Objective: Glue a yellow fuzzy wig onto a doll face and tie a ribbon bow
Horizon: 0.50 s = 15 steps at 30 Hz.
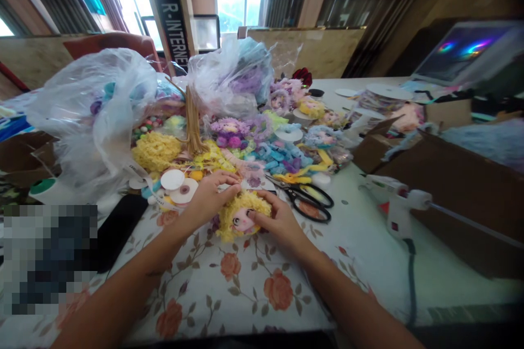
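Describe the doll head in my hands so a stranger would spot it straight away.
Find the rose-patterned cloth in the foreground. Over it, between the left hand and the right hand, is the doll head. Unlike the fluffy yellow bundle beyond the left hand, it shows a big-eyed face framed by curly yellow hair.

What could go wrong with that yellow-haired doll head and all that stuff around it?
The scissors lie close to the right hand, so reaching past them might nick a finger. The glue gun is beside a cardboard box; I can't tell if it's hot, but if so, touching it could burn. The right thumb is on the face of the doll head and might mark it.
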Each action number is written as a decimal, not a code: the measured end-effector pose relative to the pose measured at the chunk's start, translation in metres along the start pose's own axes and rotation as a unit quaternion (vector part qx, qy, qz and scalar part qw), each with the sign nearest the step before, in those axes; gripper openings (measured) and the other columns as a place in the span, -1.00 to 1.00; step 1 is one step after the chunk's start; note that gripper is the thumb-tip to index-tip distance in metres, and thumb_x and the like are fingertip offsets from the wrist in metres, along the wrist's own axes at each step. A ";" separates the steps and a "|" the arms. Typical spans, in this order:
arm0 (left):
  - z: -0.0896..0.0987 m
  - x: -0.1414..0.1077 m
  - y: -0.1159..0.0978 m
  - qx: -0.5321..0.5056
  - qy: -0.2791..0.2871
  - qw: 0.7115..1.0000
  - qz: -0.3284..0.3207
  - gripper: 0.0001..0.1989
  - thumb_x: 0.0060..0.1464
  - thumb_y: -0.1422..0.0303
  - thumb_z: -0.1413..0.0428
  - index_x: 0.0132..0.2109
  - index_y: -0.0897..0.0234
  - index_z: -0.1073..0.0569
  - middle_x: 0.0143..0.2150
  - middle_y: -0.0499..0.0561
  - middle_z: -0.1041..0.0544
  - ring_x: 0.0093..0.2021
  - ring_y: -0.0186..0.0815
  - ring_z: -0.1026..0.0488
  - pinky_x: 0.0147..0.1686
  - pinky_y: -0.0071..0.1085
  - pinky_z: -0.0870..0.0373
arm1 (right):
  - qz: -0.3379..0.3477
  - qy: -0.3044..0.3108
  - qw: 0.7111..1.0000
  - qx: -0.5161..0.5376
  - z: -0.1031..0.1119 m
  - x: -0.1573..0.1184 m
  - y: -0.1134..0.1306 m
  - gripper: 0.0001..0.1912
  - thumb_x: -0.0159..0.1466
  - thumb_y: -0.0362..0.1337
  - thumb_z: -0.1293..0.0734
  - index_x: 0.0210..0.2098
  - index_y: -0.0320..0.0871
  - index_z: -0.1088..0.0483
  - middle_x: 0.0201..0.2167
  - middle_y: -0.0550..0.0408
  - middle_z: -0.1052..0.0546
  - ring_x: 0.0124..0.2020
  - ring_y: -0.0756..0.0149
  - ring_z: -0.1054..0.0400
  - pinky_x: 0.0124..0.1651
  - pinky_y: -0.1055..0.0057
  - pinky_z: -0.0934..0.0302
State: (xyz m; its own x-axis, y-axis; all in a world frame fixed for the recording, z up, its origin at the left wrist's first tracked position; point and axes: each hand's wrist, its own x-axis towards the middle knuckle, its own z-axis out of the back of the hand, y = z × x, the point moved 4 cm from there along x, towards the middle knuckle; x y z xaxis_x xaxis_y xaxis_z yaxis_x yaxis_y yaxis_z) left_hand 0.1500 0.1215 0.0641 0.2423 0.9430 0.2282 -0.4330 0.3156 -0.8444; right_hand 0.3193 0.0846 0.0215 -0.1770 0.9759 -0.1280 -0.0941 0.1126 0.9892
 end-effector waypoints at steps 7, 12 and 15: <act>0.001 -0.001 -0.002 0.026 -0.009 0.999 -0.016 -0.83 0.04 0.28 -0.10 -0.37 0.23 -0.53 -0.14 0.05 -0.53 -0.10 -0.20 -0.45 0.03 -0.25 -0.30 | 0.008 0.006 1.000 0.006 -0.002 0.001 0.001 -0.52 0.01 -0.15 -0.42 -0.09 -0.13 -0.33 -0.23 0.04 -0.50 -0.27 0.21 -0.42 -0.30 0.35 -0.32; 0.002 -0.001 -0.003 0.002 -0.003 1.000 -0.011 -0.82 0.04 0.24 -0.11 -0.37 0.21 -0.55 -0.14 0.04 -0.54 -0.09 -0.18 -0.45 0.03 -0.25 -0.30 | -0.002 0.004 1.000 0.005 -0.001 0.001 0.001 -0.50 0.00 -0.13 -0.42 -0.09 -0.12 -0.33 -0.28 0.06 -0.49 -0.34 0.23 -0.41 -0.36 0.37 -0.30; 0.004 -0.001 -0.003 -0.027 -0.003 1.000 -0.001 -0.73 0.11 0.15 -0.06 -0.31 0.20 -0.56 -0.12 0.04 -0.55 -0.04 -0.18 -0.44 0.02 -0.28 -0.30 | -0.009 -0.007 1.000 0.016 0.001 0.002 0.000 -0.45 -0.04 -0.12 -0.44 -0.07 -0.13 -0.31 -0.28 0.06 -0.48 -0.36 0.24 -0.40 -0.37 0.36 -0.30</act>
State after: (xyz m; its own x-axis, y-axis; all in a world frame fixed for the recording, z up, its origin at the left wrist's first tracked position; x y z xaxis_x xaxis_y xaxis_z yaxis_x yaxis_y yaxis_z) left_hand 0.1479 0.1197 0.0679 0.2376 0.9431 0.2325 -0.3849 0.3112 -0.8689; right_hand 0.3196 0.0866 0.0208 -0.1613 0.9761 -0.1458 -0.0652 0.1369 0.9884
